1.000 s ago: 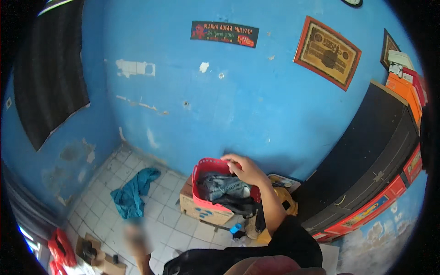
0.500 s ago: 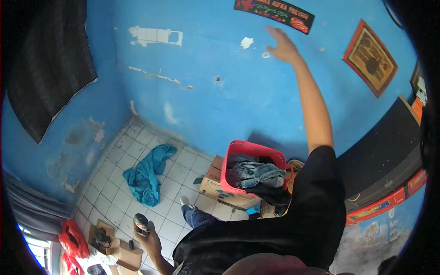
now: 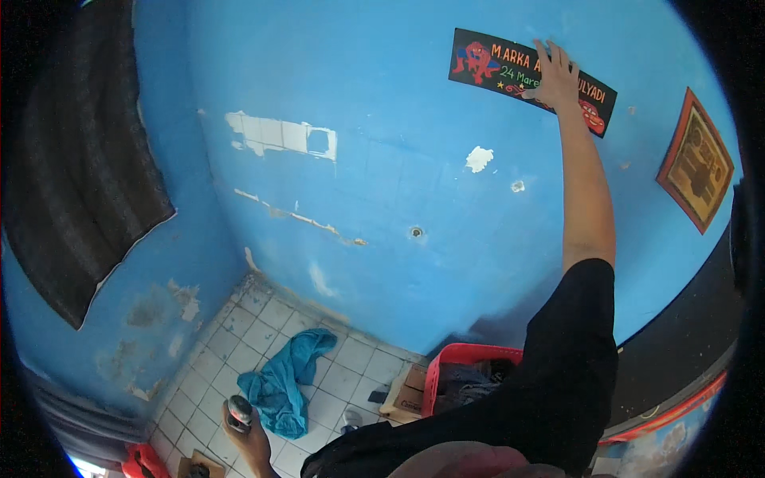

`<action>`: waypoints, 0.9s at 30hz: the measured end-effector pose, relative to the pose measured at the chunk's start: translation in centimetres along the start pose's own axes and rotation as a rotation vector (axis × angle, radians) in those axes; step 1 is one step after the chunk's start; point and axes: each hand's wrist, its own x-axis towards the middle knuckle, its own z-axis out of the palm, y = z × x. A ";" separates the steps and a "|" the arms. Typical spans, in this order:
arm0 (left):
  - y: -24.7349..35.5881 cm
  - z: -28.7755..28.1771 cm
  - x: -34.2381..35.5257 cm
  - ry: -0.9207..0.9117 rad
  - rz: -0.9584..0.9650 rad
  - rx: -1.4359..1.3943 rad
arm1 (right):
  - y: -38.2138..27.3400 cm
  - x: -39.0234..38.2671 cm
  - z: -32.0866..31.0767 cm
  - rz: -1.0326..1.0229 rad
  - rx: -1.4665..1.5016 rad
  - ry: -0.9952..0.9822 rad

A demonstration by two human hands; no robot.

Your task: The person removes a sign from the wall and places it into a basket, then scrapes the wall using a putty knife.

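My right hand (image 3: 556, 80) is stretched up to a long black wall sign (image 3: 504, 73) with painted figures and lettering. Its fingers are spread over the middle of the sign, the tips near the upper edge and the thumb near the lower; whether they press on it I cannot tell. The sign hangs tilted, its right end lower. Low at the left, my left hand (image 3: 253, 442) is closed around a dark, round-ended hand tool (image 3: 240, 409), seen end-on, so most of its body is hidden.
A teal cloth (image 3: 283, 390) lies crumpled on the tiled floor. Beside my right sleeve stand a red basket of clothes (image 3: 434, 382) and a cardboard box (image 3: 408, 390). A framed picture (image 3: 696, 163) hangs to the right, above a dark cabinet (image 3: 677, 358). A dark curtain (image 3: 80, 159) covers the left wall.
My right hand has risen from the bare wall onto the black sign. The view has tilted upward, bringing the whole sign in. My left hand still grips the tool.
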 end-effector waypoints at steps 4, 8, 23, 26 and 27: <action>0.3 3.3 4.7 -0.153 0.003 0.059 | 0.0 1.1 2.7 -0.129 -0.082 -0.054; 2.1 7.7 8.7 -0.393 -0.015 0.042 | 0.2 0.9 3.9 -0.267 -0.016 0.028; 1.7 23.4 24.9 -0.633 0.557 -0.215 | 0.9 -0.2 3.9 -0.385 -0.105 -0.016; 1.2 25.3 28.3 -0.658 0.594 -0.200 | 0.5 0.4 3.2 -0.338 -0.102 -0.077; 0.7 25.7 29.5 -0.681 0.570 -0.156 | 0.1 0.5 3.0 -0.345 -0.096 -0.075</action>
